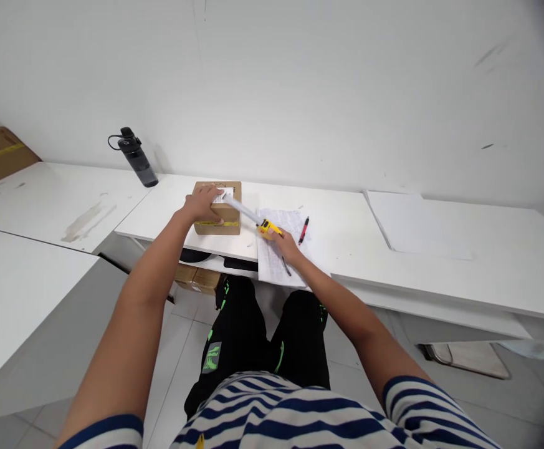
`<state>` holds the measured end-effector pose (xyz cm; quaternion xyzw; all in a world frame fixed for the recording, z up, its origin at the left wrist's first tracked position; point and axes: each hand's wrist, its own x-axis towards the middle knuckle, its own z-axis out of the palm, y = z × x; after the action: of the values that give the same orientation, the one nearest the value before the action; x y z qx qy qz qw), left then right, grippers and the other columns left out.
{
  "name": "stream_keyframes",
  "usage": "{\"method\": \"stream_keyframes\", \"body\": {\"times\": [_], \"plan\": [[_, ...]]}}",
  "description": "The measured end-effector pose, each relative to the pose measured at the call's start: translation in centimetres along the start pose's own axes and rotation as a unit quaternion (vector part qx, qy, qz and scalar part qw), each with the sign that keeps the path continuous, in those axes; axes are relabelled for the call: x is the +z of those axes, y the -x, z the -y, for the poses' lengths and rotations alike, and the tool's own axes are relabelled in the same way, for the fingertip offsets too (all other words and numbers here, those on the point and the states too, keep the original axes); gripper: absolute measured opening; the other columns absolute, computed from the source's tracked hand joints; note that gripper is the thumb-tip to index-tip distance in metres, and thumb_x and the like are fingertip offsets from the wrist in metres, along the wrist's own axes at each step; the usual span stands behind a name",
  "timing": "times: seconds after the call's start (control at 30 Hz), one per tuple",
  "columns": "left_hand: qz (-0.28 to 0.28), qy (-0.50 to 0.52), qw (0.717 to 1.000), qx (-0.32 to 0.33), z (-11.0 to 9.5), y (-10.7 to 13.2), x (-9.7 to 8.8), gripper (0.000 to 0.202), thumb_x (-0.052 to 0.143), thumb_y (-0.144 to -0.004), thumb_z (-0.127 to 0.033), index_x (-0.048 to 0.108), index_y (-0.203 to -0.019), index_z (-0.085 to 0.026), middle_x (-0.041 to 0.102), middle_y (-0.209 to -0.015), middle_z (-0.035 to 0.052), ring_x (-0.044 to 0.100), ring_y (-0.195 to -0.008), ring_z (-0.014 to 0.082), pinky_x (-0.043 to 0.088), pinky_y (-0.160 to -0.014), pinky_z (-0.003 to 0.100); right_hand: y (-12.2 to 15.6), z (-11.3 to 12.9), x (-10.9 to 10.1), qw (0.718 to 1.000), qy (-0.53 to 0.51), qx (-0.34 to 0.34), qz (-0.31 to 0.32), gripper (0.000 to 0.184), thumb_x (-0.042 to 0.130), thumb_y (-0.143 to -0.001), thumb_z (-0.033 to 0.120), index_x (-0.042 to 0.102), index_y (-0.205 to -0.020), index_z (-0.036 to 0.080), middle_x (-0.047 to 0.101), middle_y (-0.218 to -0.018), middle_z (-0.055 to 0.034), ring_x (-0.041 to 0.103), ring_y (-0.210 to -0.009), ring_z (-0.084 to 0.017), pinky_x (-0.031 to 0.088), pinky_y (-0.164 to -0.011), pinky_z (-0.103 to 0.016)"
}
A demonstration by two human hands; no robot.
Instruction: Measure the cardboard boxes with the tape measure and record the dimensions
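A small brown cardboard box (232, 227) with a white label and yellow tape sits on the white desk. My left hand (202, 203) grips its left side, fingers over the top and thumb on the front face. In my right hand (286, 244) is a yellow tape measure (268, 228), its pale blade (243, 211) pulled out and slanting up-left across the box top. Whether my left fingers touch the blade's end I cannot tell. A dark strap hangs below the right hand. Under that hand lie printed sheets (272, 265), with a red and black pen (304, 230) to the right.
A dark water bottle (138, 159) stands left of the box by the wall. White papers (402, 221) lie to the right on the desk (486, 280). Larger cartons (3, 156) stand far left. Another carton (198, 279) is beneath the desk, near my legs.
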<state>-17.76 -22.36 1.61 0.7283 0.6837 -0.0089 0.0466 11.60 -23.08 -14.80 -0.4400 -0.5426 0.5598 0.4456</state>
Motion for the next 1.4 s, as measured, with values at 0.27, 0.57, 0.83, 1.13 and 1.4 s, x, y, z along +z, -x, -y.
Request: {"method": "stream_keyframes", "body": {"times": [0.27,0.57,0.83,1.13,1.4], "plan": [[0.008,0.013,1.000,0.024,-2.1,2.0,-0.1,0.117,0.089,-0.066,-0.058,0.036,-0.167,-0.032,0.021,-0.178,0.0106,0.018,-0.161,0.0452,0.028,-0.124,0.065,-3.2,4.1,-1.3,0.989,-0.115,-0.018,-0.090,0.056,0.069,-0.085,0.057,0.057,-0.127,0.022,0.069,-0.127,-0.0091,0.076,-0.094,-0.021,0.064,-0.087,-0.039],[-0.297,0.417,0.856,-0.076,-1.7,5.8,3.8,0.056,0.057,-0.098,-0.062,0.060,-0.139,-0.024,0.043,-0.165,0.0139,0.044,-0.150,0.0307,0.039,-0.122,0.041,-0.9,6.2,-1.3,0.912,0.172,-0.342,-0.146,0.078,0.076,-0.077,0.037,0.036,-0.143,0.028,0.040,-0.150,-0.0167,0.050,-0.141,-0.031,0.051,-0.114,-0.056],[-0.203,0.602,0.753,-0.170,-1.6,3.1,3.2,0.041,0.066,-0.095,-0.058,0.068,-0.110,-0.020,0.075,-0.120,0.0133,0.070,-0.112,0.0292,0.054,-0.092,0.036,-1.7,5.8,-0.5,0.845,0.316,-0.428,-0.052,0.061,0.058,-0.085,0.022,0.026,-0.136,0.027,0.045,-0.145,-0.0196,0.052,-0.140,-0.033,0.050,-0.113,-0.061],[-0.159,0.568,0.790,-0.164,-1.4,0.1,4.3,0.029,0.068,-0.093,-0.045,0.072,-0.092,-0.016,0.077,-0.092,0.0091,0.069,-0.084,0.0241,0.049,-0.074,0.032,-1.5,6.5,-0.6,0.860,0.367,-0.351,-0.053,0.063,0.058,-0.088,0.029,0.028,-0.144,0.026,0.048,-0.141,-0.0185,0.065,-0.108,-0.032,0.062,-0.083,-0.053],[-0.192,0.453,0.858,-0.144,-0.8,-0.2,4.4,0.033,0.059,-0.097,-0.048,0.068,-0.082,-0.020,0.074,-0.094,0.0107,0.064,-0.089,0.0266,0.047,-0.082,0.035,0.2,9.4,-0.3,0.867,0.357,-0.349,0.005,0.071,0.065,-0.094,0.054,0.035,-0.153,0.028,0.047,-0.145,-0.0176,0.052,-0.136,-0.036,0.054,-0.108,-0.059]]}}
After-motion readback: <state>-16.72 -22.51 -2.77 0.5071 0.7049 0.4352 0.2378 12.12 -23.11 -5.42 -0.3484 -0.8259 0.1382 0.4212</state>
